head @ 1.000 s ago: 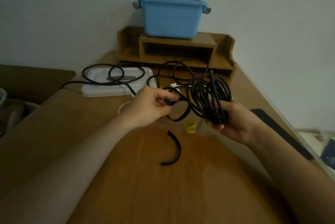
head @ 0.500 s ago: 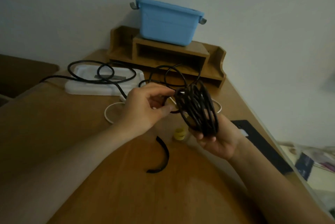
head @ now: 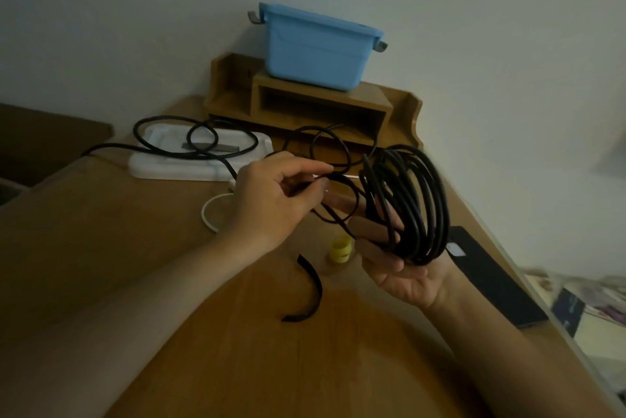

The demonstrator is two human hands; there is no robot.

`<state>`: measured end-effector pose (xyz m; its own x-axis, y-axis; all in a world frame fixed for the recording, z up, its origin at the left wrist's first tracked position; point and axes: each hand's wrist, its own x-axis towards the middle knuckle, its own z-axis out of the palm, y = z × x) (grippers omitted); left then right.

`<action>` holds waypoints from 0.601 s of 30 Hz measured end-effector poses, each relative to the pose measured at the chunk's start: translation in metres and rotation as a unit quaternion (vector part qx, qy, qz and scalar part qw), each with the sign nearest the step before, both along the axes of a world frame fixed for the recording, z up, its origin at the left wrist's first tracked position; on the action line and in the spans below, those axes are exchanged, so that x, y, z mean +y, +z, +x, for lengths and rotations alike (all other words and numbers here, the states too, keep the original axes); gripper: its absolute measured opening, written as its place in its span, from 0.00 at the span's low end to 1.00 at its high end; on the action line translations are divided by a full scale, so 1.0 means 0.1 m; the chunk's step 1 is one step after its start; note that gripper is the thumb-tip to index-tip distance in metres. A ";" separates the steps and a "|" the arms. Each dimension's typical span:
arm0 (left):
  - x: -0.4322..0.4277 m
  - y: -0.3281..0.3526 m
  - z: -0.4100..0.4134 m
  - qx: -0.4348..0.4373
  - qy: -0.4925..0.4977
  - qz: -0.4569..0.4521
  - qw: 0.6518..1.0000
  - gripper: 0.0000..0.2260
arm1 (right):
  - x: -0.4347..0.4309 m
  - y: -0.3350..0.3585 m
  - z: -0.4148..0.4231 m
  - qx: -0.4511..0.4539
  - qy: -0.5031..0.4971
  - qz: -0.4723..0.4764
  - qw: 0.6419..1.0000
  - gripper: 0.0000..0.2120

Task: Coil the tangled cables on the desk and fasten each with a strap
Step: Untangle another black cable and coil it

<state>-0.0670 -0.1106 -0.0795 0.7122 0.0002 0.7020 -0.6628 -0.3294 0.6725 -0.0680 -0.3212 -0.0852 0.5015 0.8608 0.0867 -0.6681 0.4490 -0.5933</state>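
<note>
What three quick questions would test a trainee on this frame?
1. Fill in: the left hand pinches a black ___.
2. The coil hangs on: A the left hand, B the right hand, C neither.
3. True or false: the strap is already round the coil.

Key: 1 cable. 2 B. 3 False; it lies on the desk.
</note>
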 end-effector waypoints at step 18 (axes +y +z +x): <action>-0.05 0.03 -0.02 0.302 -0.260 -0.278 0.874 0.14 | 0.09 -0.07 -0.03 0.043 -0.005 0.008 0.999 0.08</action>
